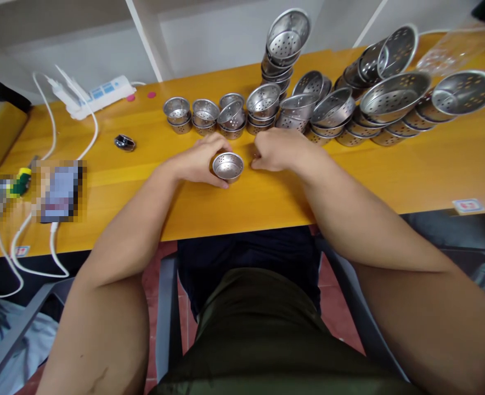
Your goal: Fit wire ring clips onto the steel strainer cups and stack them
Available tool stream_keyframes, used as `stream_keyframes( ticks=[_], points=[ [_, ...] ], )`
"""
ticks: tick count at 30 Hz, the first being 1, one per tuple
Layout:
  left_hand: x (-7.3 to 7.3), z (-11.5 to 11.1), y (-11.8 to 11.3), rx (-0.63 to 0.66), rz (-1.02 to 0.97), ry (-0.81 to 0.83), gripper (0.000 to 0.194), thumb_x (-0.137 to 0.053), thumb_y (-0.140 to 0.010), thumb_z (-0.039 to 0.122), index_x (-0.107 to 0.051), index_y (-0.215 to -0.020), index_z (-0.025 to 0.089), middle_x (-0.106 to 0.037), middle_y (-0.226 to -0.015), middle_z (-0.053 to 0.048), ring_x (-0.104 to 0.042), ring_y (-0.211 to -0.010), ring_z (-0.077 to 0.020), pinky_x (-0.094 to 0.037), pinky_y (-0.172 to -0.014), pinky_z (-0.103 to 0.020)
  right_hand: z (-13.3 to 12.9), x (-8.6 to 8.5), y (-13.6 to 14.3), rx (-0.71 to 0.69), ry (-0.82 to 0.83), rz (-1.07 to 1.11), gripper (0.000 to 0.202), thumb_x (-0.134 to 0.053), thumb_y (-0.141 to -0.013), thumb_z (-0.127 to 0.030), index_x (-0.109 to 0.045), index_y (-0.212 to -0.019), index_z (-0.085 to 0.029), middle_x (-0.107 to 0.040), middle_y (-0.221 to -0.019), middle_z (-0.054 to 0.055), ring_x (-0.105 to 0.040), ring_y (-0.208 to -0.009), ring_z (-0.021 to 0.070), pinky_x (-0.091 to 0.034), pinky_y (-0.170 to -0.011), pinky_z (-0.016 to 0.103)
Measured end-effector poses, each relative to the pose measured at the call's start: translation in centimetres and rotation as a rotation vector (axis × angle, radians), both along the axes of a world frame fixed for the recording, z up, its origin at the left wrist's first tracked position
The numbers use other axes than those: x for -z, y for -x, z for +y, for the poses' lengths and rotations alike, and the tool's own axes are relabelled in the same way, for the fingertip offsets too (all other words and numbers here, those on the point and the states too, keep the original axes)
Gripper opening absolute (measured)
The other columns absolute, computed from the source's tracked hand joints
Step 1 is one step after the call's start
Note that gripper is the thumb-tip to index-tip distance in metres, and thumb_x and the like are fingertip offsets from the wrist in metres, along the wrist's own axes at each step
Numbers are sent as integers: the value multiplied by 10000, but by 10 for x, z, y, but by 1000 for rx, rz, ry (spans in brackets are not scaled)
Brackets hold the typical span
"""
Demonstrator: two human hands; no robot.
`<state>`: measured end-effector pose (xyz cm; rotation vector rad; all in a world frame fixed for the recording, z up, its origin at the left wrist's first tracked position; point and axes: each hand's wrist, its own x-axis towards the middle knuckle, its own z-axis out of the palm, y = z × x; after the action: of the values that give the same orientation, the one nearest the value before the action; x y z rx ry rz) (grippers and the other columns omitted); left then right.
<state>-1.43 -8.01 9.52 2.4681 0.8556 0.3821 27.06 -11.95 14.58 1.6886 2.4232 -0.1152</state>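
Left hand point(199, 160) grasps a perforated cup point(227, 168) inside the desk's front edge point(242, 218), apparently steadying it; the curled right hand point(278, 149) (I cannot tell its grip) should approach gently.

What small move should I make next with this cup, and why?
Perhaps bring your right hand over to steady the metal cup: your left hand holds it from the left side, while the right curls nearby with no cup visible in it.

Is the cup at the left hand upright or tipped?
Upright: the cup's open mouth faces up, inside visible, between the left hand's thumb and fingers.
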Motion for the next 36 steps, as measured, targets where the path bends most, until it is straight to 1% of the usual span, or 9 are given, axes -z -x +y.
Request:
stream_keyframes(
  ticks=[3, 6, 12, 18, 20, 23, 27, 30, 36],
  points=[
    [1, -1, -4, -21, -97, 14, 830, -1103, -792, 537, -728, -1475, 251, -810, -1557, -149, -800, -1453, -439, -657, -1320, -608, 4, 2, -6, -17, -47, 129, 126, -885, -1075, -245, -948, -1142, -159, -951, -1156, 209, -923, -1120, 453, -682, -925, 477],
    [4, 4, 0, -44, -260, 26, 922, -1087, -801, 541, -672, -1569, 247, -808, -1574, -145, -818, -1435, -426, -688, -1278, -588, 10, 5, -14, -21, -52, 339, 86, -828, -1079, -228, -878, -1012, -212, -915, -1025, 142, -876, -1007, 384, -656, -900, 461],
    [30, 31, 9, -89, -481, 12, 1166, -1136, -779, 602, -535, -1724, 276, -676, -1761, -194, -767, -1598, -463, -688, -1320, -597, 19, 5, -21, 2, -89, 834, 63, -759, -1052, -212, -748, -1011, -258, -897, -1076, 159, -784, -935, 299, -604, -862, 436],
    [54, 58, 15, 21, -652, 3, 1049, -1058, -820, 757, -587, -1652, 327, -707, -1677, -149, -756, -1596, -438, -672, -1362, -651, 14, 1, -17, 50, -143, 1125, 419, -916, -1010, -757, -755, -1068, -375, -838, -923, 92, -753, -1021, 378, -624, -873, 516],
    [56, 59, 15, -12, -655, 53, 1039, -1070, -809, 707, -589, -1653, 339, -706, -1657, -142, -765, -1544, -429, -703, -1315, -654, 13, 1, -14, 62, -183, 1149, 465, -918, -992, -811, -784, -1110, -381, -798, -862, 82, -735, -978, 383, -605, -844, 528],
    [56, 55, 11, -90, -681, 172, 987, -1062, -823, 651, -589, -1640, 362, -710, -1634, -130, -769, -1471, -420, -764, -1218, -660, 15, 9, -10, 0, -228, 1172, 407, -904, -1034, -747, -811, -1138, -365, -759, -841, 59, -679, -855, 331, -585, -805, 511],
    [55, 45, 2, -7, -732, 221, 1018, -1081, -847, 735, -571, -1660, 395, -694, -1677, -126, -796, -1446, -418, -794, -1167, -660, 18, 25, 1, -129, -277, 1184, 281, -836, -1130, -613, -843, -1141, -332, -722, -841, 40, -671, -766, 288, -599, -778, 479],
    [52, 36, -7, -17, -702, 121, 1071, -1110, -870, 834, -551, -1662, 380, -709, -1644, -133, -822, -1459, -412, -756, -1218, -635, 14, 25, 8, -71, -290, 1060, 286, -794, -1200, -594, -869, -1223, -320, -794, -928, 64, -770, -892, 327, -666, -847, 477],
    [37, 12, -20, -178, -523, 58, 1143, -993, -921, 1029, -546, -1703, 326, -725, -1619, -165, -805, -1540, -436, -707, -1284, -617, -5, -1, 12, 33, -199, 706, 400, -606, -1303, -517, -893, -1489, -310, -927, -1259, 106, -860, -1157, 374, -712, -1091, 502]
  ],
)
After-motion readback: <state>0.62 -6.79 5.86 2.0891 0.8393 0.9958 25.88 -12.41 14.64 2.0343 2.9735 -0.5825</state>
